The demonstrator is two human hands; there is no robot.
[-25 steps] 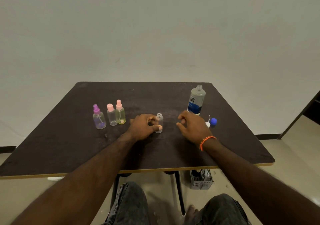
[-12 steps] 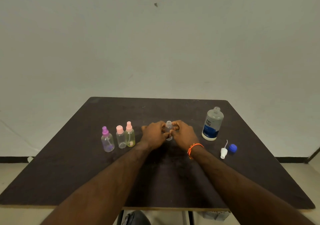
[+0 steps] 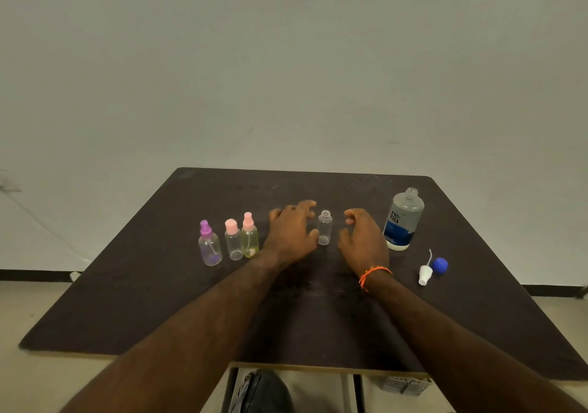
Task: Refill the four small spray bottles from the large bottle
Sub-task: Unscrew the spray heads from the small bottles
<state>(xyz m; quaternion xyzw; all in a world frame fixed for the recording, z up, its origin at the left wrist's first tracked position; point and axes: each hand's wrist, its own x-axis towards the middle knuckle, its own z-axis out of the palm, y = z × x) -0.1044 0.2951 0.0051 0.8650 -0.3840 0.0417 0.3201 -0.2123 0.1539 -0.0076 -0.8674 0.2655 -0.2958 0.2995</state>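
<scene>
Uncapped clear spray bottle (image 3: 324, 231), centre frame on the surface (image 3: 127, 301), stood between loosely spread, empty hands, left (image 3: 291, 234) and right (image 3: 362, 240); judged light, tippable, best gripped mid-body.

We see three capped spray bottles (image 3: 234, 243) upright at left, an uncapped clear bottle (image 3: 324, 231) mid-table, the open large bottle (image 3: 402, 220) upright right.
</scene>
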